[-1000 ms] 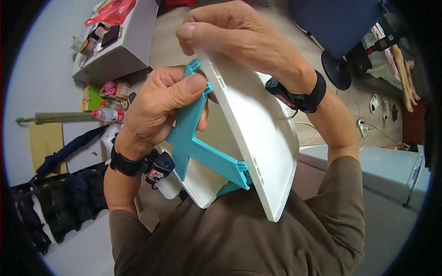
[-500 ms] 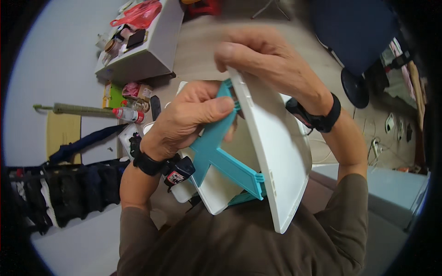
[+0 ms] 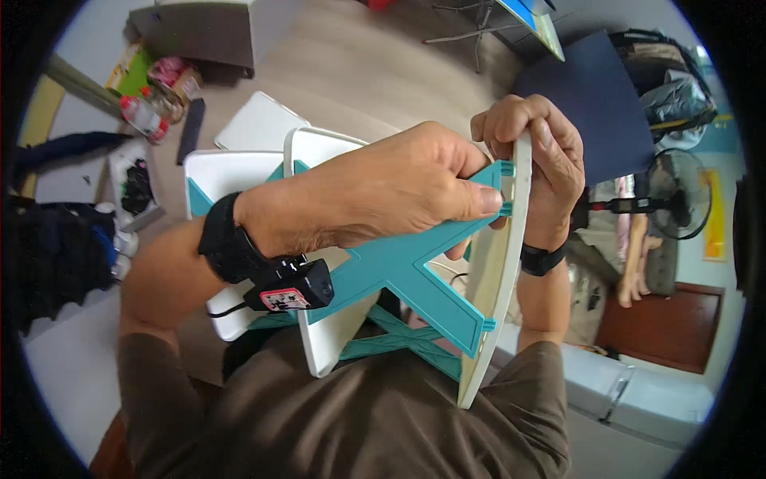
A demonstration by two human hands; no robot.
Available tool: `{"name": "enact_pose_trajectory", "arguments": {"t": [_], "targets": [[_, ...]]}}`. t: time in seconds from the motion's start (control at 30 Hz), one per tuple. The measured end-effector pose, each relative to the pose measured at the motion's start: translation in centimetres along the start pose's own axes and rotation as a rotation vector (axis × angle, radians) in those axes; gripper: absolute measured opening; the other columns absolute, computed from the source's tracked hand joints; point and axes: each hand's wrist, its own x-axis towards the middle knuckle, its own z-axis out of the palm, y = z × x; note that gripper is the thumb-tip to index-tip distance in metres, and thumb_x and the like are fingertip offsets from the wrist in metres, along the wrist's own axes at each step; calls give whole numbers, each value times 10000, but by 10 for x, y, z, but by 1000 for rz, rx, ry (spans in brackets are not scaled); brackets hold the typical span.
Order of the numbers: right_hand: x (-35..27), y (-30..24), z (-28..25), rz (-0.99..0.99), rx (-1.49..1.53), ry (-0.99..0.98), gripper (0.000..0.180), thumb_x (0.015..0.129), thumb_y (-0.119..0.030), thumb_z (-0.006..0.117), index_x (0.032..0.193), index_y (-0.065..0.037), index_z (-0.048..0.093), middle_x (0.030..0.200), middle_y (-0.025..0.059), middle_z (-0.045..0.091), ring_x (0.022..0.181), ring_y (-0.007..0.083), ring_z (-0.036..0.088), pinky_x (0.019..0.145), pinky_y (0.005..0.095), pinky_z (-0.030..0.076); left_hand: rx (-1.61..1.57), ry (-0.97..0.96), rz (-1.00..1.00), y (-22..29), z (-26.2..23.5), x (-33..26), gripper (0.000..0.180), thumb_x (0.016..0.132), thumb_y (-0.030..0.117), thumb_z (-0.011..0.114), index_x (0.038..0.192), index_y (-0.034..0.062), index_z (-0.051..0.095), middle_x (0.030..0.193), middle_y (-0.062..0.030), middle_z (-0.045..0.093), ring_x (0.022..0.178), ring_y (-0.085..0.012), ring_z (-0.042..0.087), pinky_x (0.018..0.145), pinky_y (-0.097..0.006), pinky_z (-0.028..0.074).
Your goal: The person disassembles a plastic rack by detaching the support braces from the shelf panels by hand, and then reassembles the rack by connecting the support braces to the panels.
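Note:
My left hand (image 3: 431, 180) is closed on the upper right arm of a teal X-shaped brace (image 3: 387, 267), its thumb lying along the face. My right hand (image 3: 546, 152) wraps round the top end of a white panel (image 3: 499, 259), which stands nearly edge-on. Pegs on the brace's right ends meet this panel; how deep they sit I cannot tell. On the brace's left side stands another white panel (image 3: 321, 351), partly behind my left wrist. A second teal brace (image 3: 403, 342) runs between the panels lower down, close to my body.
Farther left is another white panel (image 3: 231, 166) with teal parts, and a loose white panel (image 3: 259, 121) lies on the floor beyond. Bottles (image 3: 144, 118) and a small box stand at the left. A dark blue panel-like surface (image 3: 574, 108) and a fan (image 3: 678, 195) are at the right.
The view has swung to the right. My right hand has moved from above the panel's top corner to its far side, gripping it. The panel has turned more edge-on, against the brace's pegs.

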Motion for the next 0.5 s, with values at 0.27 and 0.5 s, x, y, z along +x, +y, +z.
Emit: {"name": "enact_pose_trajectory", "arguments": {"t": [0.27, 0.5], "targets": [[1, -3, 4, -59, 55, 27, 272, 867, -233, 498, 734, 4, 518, 593, 90, 452, 534, 172, 381, 585, 352, 342, -70, -38, 183, -16, 7, 10, 196, 927, 184, 550, 898, 6, 628, 644, -1, 561, 548, -50, 500, 494, -206, 392], [-2, -3, 6, -74, 8, 93, 268, 876, -243, 488, 723, -23, 506, 567, 65, 427, 514, 155, 372, 584, 363, 357, -33, -57, 408, -26, 11, 16, 246, 895, 167, 540, 722, -1, 587, 584, -19, 530, 530, -79, 474, 499, -263, 394]]}}
